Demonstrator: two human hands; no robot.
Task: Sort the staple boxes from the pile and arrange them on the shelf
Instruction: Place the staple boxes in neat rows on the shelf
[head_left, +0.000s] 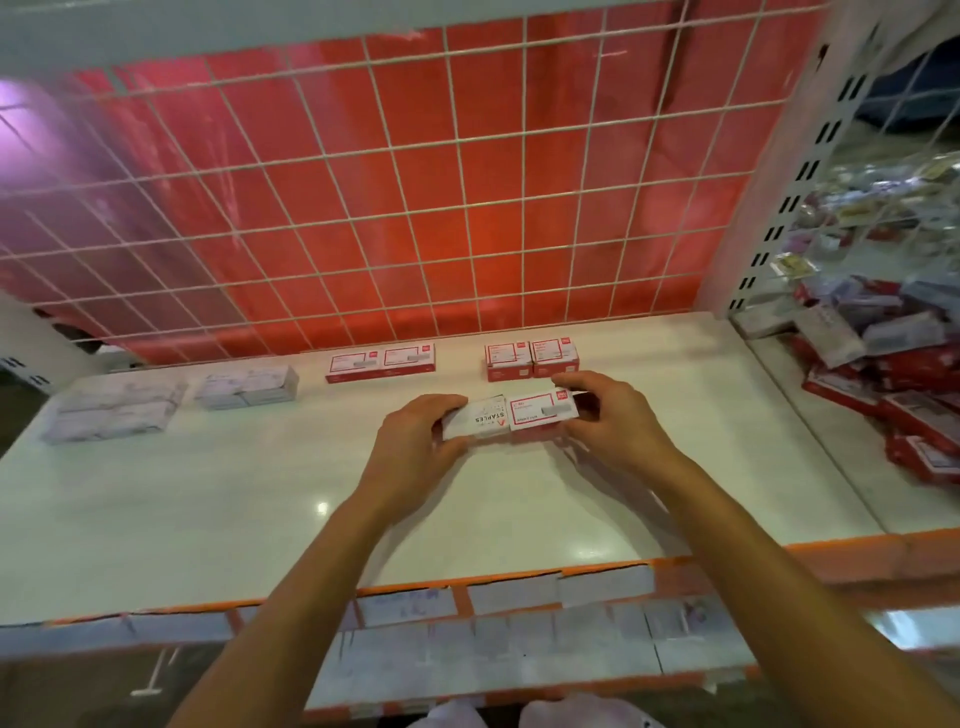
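Note:
My left hand (415, 441) grips a white staple box (480, 420) printed STAPLES, and my right hand (608, 415) grips a red-and-white staple box (543, 411) touching it on the right, both just above the white shelf (260, 493). At the shelf's back stand a red pair (531, 359), a flat red pair (381, 362) and two groups of white boxes (247, 385) (111, 411). The pile of mixed boxes (883, 374) lies on the neighbouring shelf to the right.
A white wire grid (415, 208) with red sheet behind it closes the shelf's back. A perforated white upright (779, 208) divides the two shelves. Price labels (467, 597) line the orange front edge.

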